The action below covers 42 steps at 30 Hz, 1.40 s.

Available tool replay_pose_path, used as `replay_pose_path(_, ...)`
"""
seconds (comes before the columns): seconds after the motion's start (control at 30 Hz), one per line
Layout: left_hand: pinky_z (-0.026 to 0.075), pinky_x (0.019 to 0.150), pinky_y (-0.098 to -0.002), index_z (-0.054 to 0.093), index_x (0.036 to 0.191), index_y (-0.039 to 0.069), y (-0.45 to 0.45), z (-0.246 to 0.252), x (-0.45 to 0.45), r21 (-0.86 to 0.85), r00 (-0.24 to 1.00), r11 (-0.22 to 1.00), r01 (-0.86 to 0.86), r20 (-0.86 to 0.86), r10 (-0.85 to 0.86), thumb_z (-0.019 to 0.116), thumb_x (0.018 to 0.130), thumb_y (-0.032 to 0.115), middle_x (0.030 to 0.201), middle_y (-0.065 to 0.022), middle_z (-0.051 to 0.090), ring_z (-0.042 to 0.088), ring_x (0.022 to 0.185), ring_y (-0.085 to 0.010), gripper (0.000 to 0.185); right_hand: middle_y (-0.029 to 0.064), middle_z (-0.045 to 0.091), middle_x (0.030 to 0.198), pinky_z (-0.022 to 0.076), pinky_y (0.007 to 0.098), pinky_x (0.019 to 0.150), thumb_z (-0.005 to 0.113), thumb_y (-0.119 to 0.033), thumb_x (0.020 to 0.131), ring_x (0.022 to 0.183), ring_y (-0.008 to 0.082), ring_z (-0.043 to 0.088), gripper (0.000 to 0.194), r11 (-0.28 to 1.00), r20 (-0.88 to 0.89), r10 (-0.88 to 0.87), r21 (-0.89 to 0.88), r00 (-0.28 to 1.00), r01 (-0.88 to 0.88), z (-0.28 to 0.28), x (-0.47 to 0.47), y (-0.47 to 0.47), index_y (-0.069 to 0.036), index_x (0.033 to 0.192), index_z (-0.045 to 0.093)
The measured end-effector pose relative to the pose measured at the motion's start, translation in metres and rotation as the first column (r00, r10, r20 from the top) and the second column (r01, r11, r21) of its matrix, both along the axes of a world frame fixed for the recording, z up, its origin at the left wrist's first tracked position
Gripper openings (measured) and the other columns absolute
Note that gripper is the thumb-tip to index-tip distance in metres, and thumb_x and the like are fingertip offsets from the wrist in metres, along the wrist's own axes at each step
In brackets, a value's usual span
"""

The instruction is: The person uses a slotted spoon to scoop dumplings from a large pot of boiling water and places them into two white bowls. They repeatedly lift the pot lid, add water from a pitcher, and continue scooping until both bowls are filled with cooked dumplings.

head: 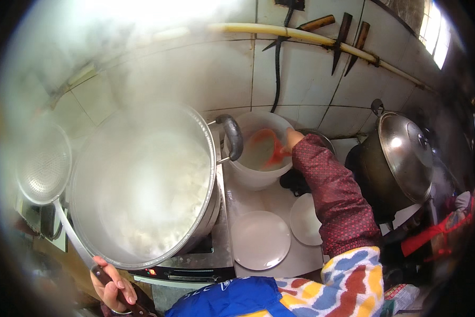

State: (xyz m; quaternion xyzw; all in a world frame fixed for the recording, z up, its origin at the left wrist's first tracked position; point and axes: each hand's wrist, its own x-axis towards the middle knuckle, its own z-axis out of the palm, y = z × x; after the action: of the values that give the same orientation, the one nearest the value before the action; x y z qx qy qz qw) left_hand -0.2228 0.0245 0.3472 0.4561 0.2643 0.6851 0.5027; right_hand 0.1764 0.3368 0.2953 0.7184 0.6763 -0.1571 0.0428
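My left hand [112,285] grips the dark handle of a perforated metal skimmer [43,170], whose round bowl is up to the left, outside the pot. Beside it, a large metal pot [215,166] with a black side handle is full of thick steam; pale contents show faintly inside. My right hand [294,138] reaches over the rim of a whitish plastic bucket [247,180], holding a red plastic scoop [276,148] by its handle. The scoop is blurred and sits in the cloudy liquid of the bucket. My fingers are partly hidden.
Two white plates [261,239] [307,222] lie in front of the bucket. The pot stands on an induction cooker [198,273] with a lit display. A lidded dark pot [380,170] is at the right. Pointed tools [342,41] hang on the wall pipe [269,29].
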Motion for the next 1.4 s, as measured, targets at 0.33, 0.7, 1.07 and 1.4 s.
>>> replay_pose_path(0.33,0.038,0.033,-0.0217,0.024,0.111,-0.005,-0.006,-0.004,-0.009,-0.035,0.999,0.999,-0.025,-0.029,0.024,0.043,0.077,0.002,0.070,-0.0096,0.044,0.042,0.038,-0.0139,0.040,0.0083,0.057,0.066,0.0419,0.0264,0.047,0.059,-0.026,0.071,0.052,0.0136,0.051,0.029,0.962,0.160,0.271,-0.034,0.949,-0.270,-0.029,-0.059,0.028,0.000,0.083,0.058)
replay_pose_path(0.7,0.044,0.031,-0.0281,0.020,0.106,-0.004,-0.016,-0.001,-0.010,-0.061,0.994,0.998,-0.031,0.106,0.037,0.046,0.076,0.003,0.065,-0.0115,0.045,0.049,0.036,-0.0190,0.041,0.0083,0.056,0.062,0.0427,0.0281,0.048,0.060,-0.025,0.071,0.050,0.0159,0.053,0.026,0.989,-0.153,-0.146,-0.047,0.977,0.140,0.022,0.021,-0.029,0.000,0.077,0.058)
replay_pose_path(1.07,0.045,0.033,-0.0295,0.023,0.106,-0.005,-0.036,-0.009,-0.032,-0.074,0.979,0.996,0.056,0.200,-0.040,0.045,0.072,-0.002,0.066,-0.0162,0.046,0.048,0.036,-0.0207,0.040,0.0060,0.051,0.058,0.0346,0.0211,0.033,0.058,-0.022,0.074,0.039,0.0096,0.044,0.025,0.945,-0.679,-0.201,0.056,0.706,0.322,0.173,0.002,-0.126,0.001,0.078,0.052)
replay_pose_path(1.4,0.048,0.036,-0.0301,0.023,0.105,-0.005,-0.052,-0.006,-0.067,0.028,0.941,0.979,0.201,0.272,-0.201,0.046,0.073,-0.002,0.066,-0.0157,0.048,0.052,0.041,-0.0222,0.039,0.0033,0.050,0.059,0.0356,0.0184,0.033,0.057,-0.020,0.073,0.039,0.0075,0.043,0.024,0.968,-0.631,0.084,0.235,0.771,0.087,0.257,-0.089,-0.193,0.002,0.083,0.053)
